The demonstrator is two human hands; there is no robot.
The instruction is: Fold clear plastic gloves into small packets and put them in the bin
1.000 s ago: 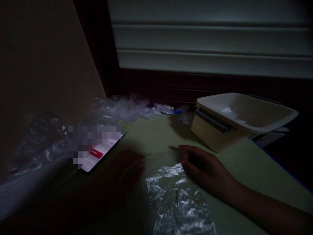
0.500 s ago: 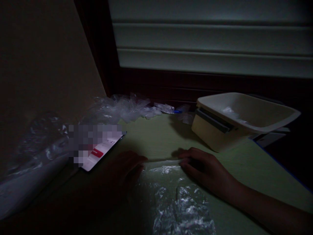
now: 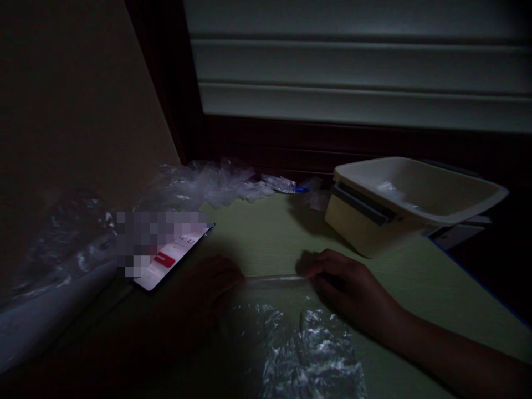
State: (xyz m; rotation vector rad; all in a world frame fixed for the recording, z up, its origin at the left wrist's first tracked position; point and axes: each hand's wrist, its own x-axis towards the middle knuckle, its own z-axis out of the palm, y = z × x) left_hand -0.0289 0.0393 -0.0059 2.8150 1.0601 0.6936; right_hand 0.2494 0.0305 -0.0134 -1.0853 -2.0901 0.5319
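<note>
A clear plastic bag (image 3: 307, 343) lies wrinkled on the pale green tabletop, its far edge stretched straight between my hands. At the left end of that edge, my left hand (image 3: 214, 282) is closed with thumb and fingers pinching the film; it is in deep shadow. My right hand (image 3: 344, 277) pinches the right end of the same edge between thumb and fingertips. Just left of my left hand lies a phone (image 3: 170, 257) with a lit screen, partly blurred out.
A cream plastic bin (image 3: 353, 227), tilted, stands at the back right with clear film inside. Crumpled clear plastic (image 3: 216, 180) is heaped along the back left. A white roll or package (image 3: 54, 316) lies at far left. Behind is a dark-framed, grooved panel (image 3: 353, 66).
Both hands stay pinched on the bag's far edge, which looks narrower and tauter now. The fingertips have shifted slightly; the bag's body has barely moved.
</note>
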